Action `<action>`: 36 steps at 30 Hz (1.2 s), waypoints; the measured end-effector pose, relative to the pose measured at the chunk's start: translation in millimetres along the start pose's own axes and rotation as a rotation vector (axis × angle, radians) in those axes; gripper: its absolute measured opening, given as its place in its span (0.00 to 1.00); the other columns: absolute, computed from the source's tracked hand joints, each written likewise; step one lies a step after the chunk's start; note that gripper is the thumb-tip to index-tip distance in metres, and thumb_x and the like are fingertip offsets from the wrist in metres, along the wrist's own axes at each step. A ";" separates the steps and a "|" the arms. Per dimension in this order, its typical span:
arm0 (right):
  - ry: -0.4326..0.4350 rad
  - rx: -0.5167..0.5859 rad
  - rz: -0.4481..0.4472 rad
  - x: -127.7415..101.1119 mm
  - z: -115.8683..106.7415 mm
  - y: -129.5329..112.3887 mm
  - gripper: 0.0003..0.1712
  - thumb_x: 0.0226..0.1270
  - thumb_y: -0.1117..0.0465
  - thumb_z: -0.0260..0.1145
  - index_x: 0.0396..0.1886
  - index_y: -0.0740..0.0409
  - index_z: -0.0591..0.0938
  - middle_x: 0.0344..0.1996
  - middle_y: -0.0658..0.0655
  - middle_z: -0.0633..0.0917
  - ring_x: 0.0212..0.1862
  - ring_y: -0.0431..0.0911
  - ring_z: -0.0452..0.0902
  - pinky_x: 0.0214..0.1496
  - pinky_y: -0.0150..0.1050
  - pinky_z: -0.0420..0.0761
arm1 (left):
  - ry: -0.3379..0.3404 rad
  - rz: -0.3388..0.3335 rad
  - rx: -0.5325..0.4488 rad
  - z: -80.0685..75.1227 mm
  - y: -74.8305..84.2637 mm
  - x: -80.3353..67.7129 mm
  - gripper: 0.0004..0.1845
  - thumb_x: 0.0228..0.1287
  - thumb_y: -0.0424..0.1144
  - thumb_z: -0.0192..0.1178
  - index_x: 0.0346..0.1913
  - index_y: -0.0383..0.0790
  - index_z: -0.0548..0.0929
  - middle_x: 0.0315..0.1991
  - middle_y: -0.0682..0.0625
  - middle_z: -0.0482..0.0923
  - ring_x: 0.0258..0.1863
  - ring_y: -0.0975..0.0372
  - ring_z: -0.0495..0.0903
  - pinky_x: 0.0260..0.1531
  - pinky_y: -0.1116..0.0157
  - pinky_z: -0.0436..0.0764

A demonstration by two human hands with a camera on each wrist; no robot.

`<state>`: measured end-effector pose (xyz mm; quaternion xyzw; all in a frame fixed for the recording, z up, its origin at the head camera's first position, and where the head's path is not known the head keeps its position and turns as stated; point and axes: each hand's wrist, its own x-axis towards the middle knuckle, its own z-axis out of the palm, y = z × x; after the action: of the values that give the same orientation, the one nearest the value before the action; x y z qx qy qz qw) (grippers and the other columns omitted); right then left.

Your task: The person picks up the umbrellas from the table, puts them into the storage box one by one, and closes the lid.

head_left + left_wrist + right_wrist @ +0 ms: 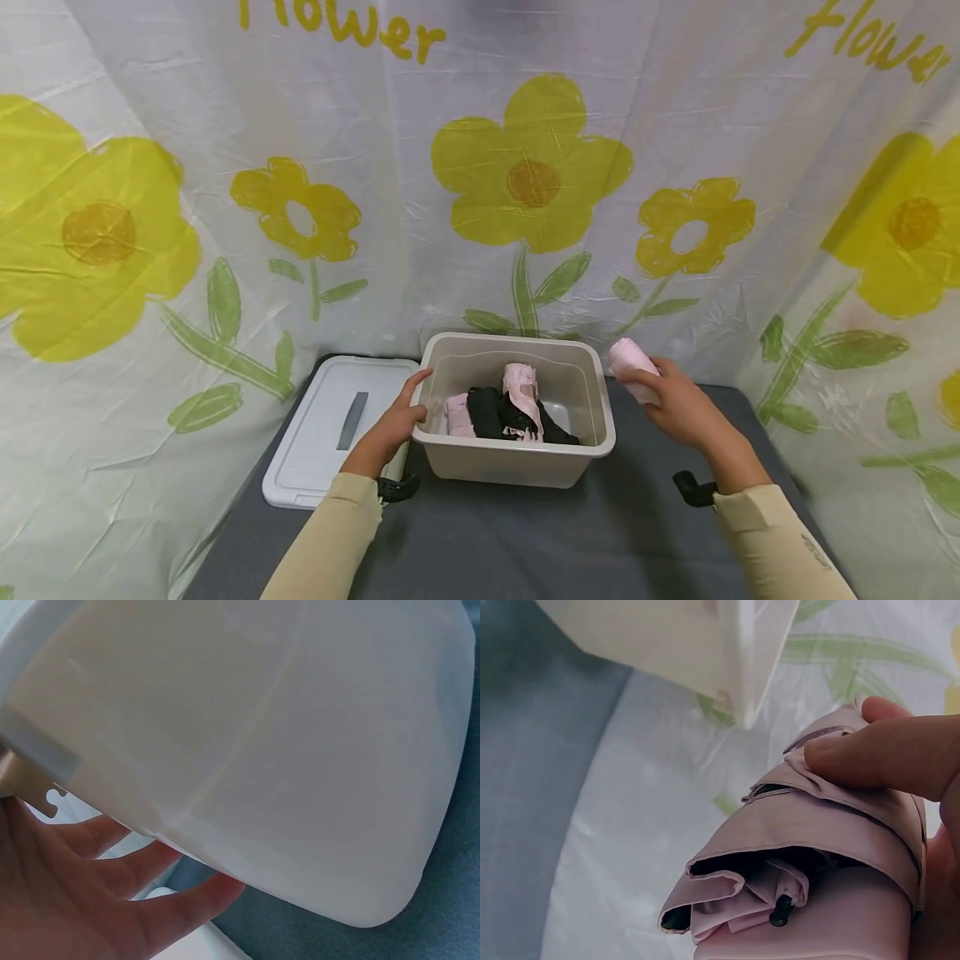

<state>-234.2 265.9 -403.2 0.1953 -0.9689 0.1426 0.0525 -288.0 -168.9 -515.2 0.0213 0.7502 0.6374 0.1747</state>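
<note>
In the head view a beige plastic storage bin [498, 462] stands on the dark table. My left hand [393, 422] holds its left side, with the thumb at the rim and straight, spread fingers [191, 907] along the outer wall. Right of the bin, my right hand [678, 404] grips a folded pink umbrella [810, 825], held up beside the rim. Its loose fabric folds, dark lining and a black rib tip show in the right wrist view. Inside the bin lie a pink roll [459, 417], a black roll [486, 412] and a pink-and-black bundle [521, 387].
A pale lid [311, 446] with a grey handle lies left of the bin. The dark cloth-covered table [517, 542] extends in front. Behind and at both sides hangs a white curtain [405, 250] with yellow flowers, close to the bin's back.
</note>
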 end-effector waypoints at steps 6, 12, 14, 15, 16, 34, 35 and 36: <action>0.001 -0.008 -0.022 6.7 -3.4 -10.8 0.25 0.62 0.70 0.62 0.58 0.48 0.78 0.60 0.75 0.69 0.52 0.69 0.75 0.47 0.64 0.76 | 0.038 0.021 0.030 0.4 -11.3 5.8 0.46 0.50 0.25 0.44 0.75 0.58 0.51 0.73 0.38 0.49 0.61 0.45 0.59 0.51 0.50 0.68; 0.002 -0.016 -0.065 14.6 -6.4 -20.9 0.24 0.61 0.70 0.63 0.57 0.49 0.79 0.61 0.74 0.70 0.54 0.69 0.74 0.48 0.63 0.76 | 0.049 0.011 0.032 0.1 -12.1 7.0 0.46 0.50 0.26 0.44 0.74 0.61 0.52 0.74 0.39 0.47 0.62 0.45 0.59 0.52 0.48 0.68; -0.003 -0.010 -0.076 17.4 -7.2 -23.5 0.24 0.61 0.71 0.63 0.57 0.49 0.80 0.61 0.74 0.70 0.55 0.69 0.74 0.49 0.62 0.76 | 0.047 0.009 0.035 0.3 -11.3 6.3 0.46 0.50 0.26 0.44 0.75 0.61 0.52 0.74 0.39 0.47 0.61 0.45 0.59 0.52 0.48 0.69; -0.009 -0.004 -0.080 18.6 -7.6 -24.8 0.25 0.62 0.71 0.63 0.58 0.50 0.79 0.62 0.74 0.69 0.55 0.69 0.74 0.49 0.62 0.77 | 0.049 0.008 0.037 0.5 -11.2 6.0 0.46 0.50 0.26 0.44 0.75 0.61 0.52 0.74 0.39 0.47 0.61 0.45 0.59 0.51 0.49 0.69; -0.014 -0.001 -0.084 19.9 -7.8 -25.8 0.25 0.62 0.71 0.62 0.58 0.49 0.79 0.62 0.74 0.69 0.55 0.69 0.74 0.48 0.61 0.77 | 0.051 0.007 0.038 0.8 -11.1 6.0 0.46 0.50 0.26 0.44 0.75 0.61 0.52 0.74 0.39 0.47 0.61 0.45 0.59 0.51 0.49 0.69; -0.070 0.036 -0.135 44.7 -1.6 -49.1 0.29 0.57 0.75 0.62 0.57 0.49 0.80 0.63 0.73 0.68 0.55 0.65 0.74 0.46 0.56 0.77 | 0.065 0.011 0.025 2.8 -10.5 4.1 0.46 0.50 0.26 0.44 0.74 0.61 0.52 0.74 0.39 0.49 0.62 0.45 0.59 0.55 0.46 0.68; -0.070 0.035 -0.140 46.0 -0.8 -50.3 0.29 0.56 0.75 0.62 0.57 0.49 0.80 0.63 0.73 0.69 0.54 0.65 0.75 0.45 0.55 0.77 | 0.065 0.010 0.027 3.1 -10.4 3.9 0.46 0.51 0.26 0.44 0.74 0.61 0.52 0.74 0.40 0.48 0.63 0.45 0.59 0.55 0.46 0.68; -0.069 0.034 -0.143 47.0 -0.2 -51.3 0.29 0.56 0.75 0.62 0.57 0.49 0.80 0.63 0.73 0.69 0.54 0.64 0.75 0.44 0.55 0.77 | 0.066 0.010 0.029 3.3 -10.3 3.7 0.46 0.51 0.26 0.44 0.74 0.60 0.52 0.74 0.40 0.48 0.63 0.45 0.58 0.55 0.47 0.68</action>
<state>-257.2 203.5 -382.5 0.2695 -0.9512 0.1482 0.0257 -288.6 -166.7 -526.4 0.0063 0.7645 0.6278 0.1465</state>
